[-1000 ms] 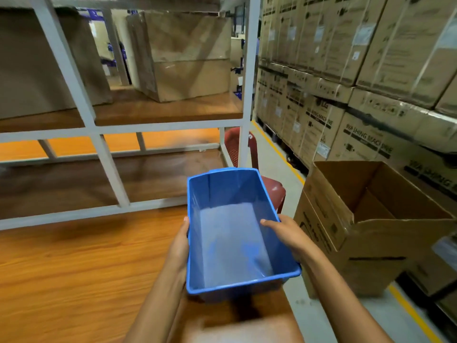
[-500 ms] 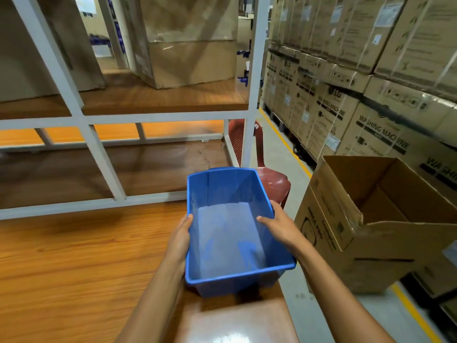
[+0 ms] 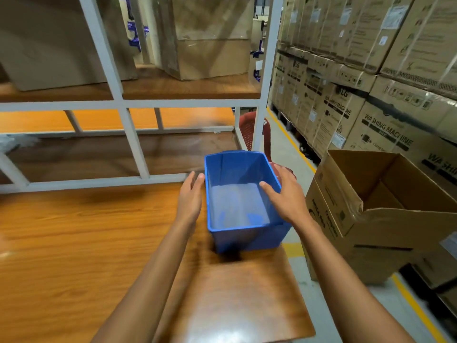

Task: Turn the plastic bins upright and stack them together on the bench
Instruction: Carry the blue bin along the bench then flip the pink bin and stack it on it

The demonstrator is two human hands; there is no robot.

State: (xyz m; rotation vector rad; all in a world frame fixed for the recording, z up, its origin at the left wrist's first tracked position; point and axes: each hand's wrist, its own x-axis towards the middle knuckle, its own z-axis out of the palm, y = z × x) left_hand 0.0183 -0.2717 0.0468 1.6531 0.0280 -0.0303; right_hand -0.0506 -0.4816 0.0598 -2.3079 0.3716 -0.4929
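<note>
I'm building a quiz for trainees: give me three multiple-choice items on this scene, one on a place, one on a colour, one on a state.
1. Where is the bin? A on the floor; B on the bench, near its right edge; C on a shelf.
2. What colour is the bin? A red; B green; C blue.
3. How does the bin stand? A upright, opening up; B upside down; C on its side.
Answers: 1 B, its base rests on the wood top; 2 C, all its walls are blue; 3 A, its inside floor shows.
</note>
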